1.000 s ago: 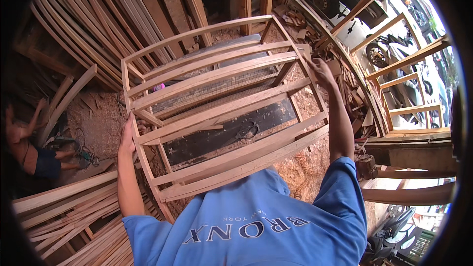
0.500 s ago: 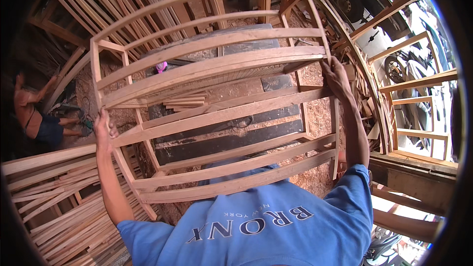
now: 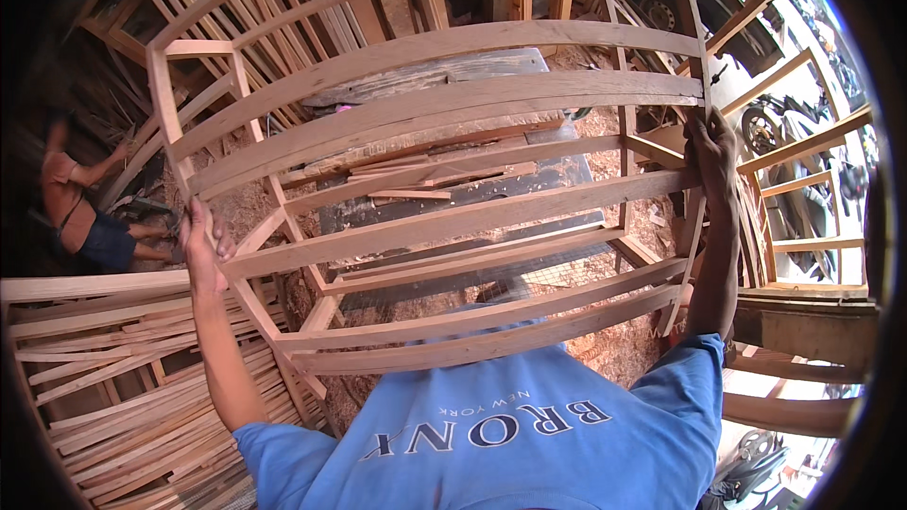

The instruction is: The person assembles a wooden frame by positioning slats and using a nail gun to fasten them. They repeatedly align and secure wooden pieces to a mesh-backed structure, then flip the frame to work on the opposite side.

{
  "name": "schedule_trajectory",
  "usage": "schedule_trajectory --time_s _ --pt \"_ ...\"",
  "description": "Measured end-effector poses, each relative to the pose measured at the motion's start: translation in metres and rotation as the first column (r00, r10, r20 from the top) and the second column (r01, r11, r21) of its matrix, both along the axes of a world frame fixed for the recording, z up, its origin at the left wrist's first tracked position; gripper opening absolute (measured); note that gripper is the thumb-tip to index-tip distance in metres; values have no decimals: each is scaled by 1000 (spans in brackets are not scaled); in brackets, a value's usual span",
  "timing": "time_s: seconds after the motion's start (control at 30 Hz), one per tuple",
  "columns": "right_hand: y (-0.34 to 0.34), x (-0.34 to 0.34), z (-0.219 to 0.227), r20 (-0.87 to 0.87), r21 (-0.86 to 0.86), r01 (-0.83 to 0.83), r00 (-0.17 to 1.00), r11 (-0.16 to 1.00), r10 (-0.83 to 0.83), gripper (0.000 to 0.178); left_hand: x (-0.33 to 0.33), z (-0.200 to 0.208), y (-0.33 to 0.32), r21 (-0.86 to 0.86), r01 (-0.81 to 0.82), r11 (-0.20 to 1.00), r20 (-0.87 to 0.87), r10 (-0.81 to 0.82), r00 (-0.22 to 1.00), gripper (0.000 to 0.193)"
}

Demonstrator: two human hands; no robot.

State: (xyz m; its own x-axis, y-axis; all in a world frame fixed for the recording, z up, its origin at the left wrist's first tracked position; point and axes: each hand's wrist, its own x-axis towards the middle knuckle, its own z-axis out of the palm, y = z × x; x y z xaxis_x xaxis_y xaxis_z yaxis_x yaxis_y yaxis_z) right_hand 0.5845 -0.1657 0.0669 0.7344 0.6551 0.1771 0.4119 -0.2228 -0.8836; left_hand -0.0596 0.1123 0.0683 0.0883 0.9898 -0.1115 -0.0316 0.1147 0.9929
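Observation:
A large box-shaped wooden frame (image 3: 453, 210) of slats and uprights spans most of the view before my chest, held at both sides. My left hand (image 3: 204, 244) is closed round its left upright, about midway along, fingers curled over the wood. On the opposite side my right hand (image 3: 710, 144) grips the right upright near the middle slats. Through the gaps between the slats show a dark workbench (image 3: 548, 165) and several loose wood strips (image 3: 416, 179) lying on it.
Stacked timber strips (image 3: 132, 387) fill the lower left, with long boards (image 3: 255, 0) leaning at the back. Another person (image 3: 85, 198) sits at the far left. Wooden framework (image 3: 803, 165) and a motorcycle (image 3: 779, 127) stand on the right. Shavings (image 3: 605, 335) cover the floor.
The wooden frame has come closer and shifted, its right side moving right and its far edge rising out of view. Both hands have kept their hold; the right one moved right.

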Motion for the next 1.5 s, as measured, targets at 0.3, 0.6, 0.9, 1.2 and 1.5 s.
schedule_trajectory --time_s 0.3,0.6,0.9,1.2,1.5 --pt "30 3 -90 -128 -166 -120 987 979 99 31 -5 -76 6 -222 -6 975 -129 -23 991 33" --pt "84 38 -132 -142 -285 -231 970 930 197 35 24 -105 39 -359 -105 928 -206 31 978 45" --pt "120 71 -147 -174 -312 -246 964 918 199 29 65 -101 91 -354 -60 933 -249 -32 968 43" --pt "161 95 -171 -171 -334 -217 971 917 167 31 80 -128 138 -355 -48 933 -246 -45 968 31" --pt "152 92 -185 -246 -329 -147 967 933 65 33 85 -136 141 -275 -9 962 -264 -66 962 31"
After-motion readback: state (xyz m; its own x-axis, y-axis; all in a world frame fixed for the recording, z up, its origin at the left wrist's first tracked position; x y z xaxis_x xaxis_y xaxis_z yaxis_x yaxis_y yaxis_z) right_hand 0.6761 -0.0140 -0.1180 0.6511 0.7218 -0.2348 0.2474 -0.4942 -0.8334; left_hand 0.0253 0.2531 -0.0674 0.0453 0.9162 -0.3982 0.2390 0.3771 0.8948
